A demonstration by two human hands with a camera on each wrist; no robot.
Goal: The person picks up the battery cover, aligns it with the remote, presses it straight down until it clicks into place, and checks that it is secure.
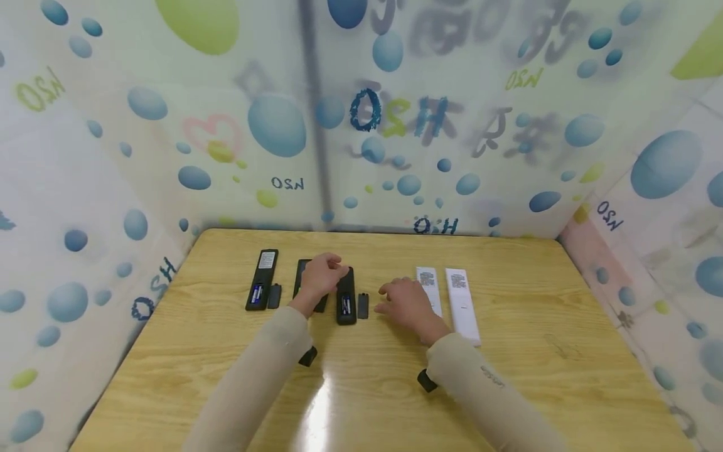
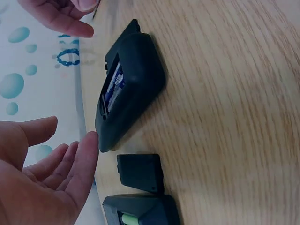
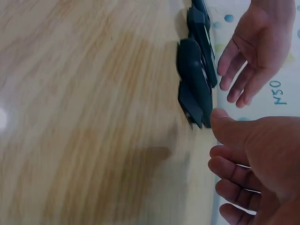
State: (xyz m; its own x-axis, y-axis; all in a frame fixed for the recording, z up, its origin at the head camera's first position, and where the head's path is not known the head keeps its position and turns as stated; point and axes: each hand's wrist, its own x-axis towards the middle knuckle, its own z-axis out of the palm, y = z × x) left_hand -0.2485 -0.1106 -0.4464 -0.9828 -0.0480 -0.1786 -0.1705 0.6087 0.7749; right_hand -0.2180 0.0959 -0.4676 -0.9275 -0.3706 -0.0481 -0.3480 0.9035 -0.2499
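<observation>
My left hand (image 1: 321, 275), loosely spread and holding nothing, is above a black remote (image 1: 302, 273); I cannot tell if it touches. At its 4 o'clock lies the middle remote (image 1: 345, 287), batteries (image 2: 115, 89) showing, its cover (image 1: 363, 306) just beside at 3 o'clock. Farther out at 3, my right hand (image 1: 408, 301), fingers relaxed and apart, overlaps a white remote (image 1: 427, 278) on the surface (image 1: 519, 326).
</observation>
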